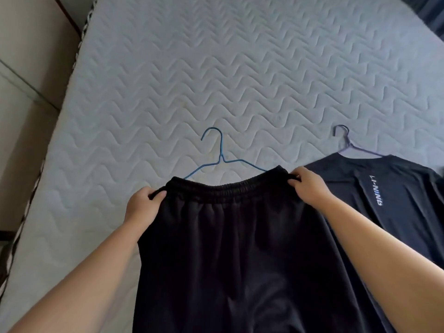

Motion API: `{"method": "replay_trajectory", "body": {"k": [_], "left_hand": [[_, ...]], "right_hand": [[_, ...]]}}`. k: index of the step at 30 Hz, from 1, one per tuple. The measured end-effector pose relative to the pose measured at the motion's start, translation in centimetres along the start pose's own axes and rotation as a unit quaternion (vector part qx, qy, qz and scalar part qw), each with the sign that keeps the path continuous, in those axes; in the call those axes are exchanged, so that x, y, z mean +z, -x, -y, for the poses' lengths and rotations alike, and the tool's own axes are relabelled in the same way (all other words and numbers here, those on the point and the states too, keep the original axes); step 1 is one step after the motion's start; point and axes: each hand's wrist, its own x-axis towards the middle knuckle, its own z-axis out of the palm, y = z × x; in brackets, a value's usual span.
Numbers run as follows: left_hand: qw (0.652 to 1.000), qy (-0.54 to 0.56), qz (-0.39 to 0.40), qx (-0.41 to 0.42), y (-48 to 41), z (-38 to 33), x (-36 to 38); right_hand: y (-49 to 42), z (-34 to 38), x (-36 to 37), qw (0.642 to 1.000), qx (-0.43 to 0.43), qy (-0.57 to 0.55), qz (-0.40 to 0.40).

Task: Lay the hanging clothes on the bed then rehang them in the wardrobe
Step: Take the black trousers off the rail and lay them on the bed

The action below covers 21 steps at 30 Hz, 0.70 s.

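A quilted bed (240, 68) carries black shorts (228, 248) at six o'clock and a dark shirt (384, 193) on a purple hanger (348, 143) at three o'clock. The left hand (141, 205) and right hand (310, 186) each grip a waistband corner, closed on the fabric, with a blue hanger (221, 157) lying just beyond at twelve o'clock.

Head view: we look steeply down, close above our left hand (143, 205) and right hand (310, 186).
Beyond hands: bed (240, 68).

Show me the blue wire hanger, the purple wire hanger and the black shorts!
blue wire hanger (221, 150), head view, on its neck.
purple wire hanger (348, 142), head view, on its neck.
black elastic-waist shorts (230, 248), head view, on the front fabric.
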Motion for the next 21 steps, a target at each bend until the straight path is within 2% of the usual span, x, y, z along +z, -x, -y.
{"method": "replay_trajectory", "body": {"k": [7, 10, 15, 21], "left_hand": [[0.998, -0.020, 0.037, -0.038, -6.9, 3.8, 7.6], [0.998, -0.039, 0.018, -0.048, -8.1, 5.5, 9.8], [0.997, -0.057, -0.037, -0.021, -8.1, 7.1, 10.8], [0.998, -0.045, 0.008, -0.044, -7.5, 6.1, 10.3]], "right_hand": [[-8.2, -3.0, 6.4, 0.998, 0.048, 0.044, 0.014], [-9.6, -4.7, 9.3, 0.997, 0.056, 0.058, 0.007], [-10.4, -6.5, 11.3, 0.996, 0.053, 0.039, -0.055], [-10.0, -5.4, 10.9, 0.996, 0.074, 0.046, -0.029]]}}
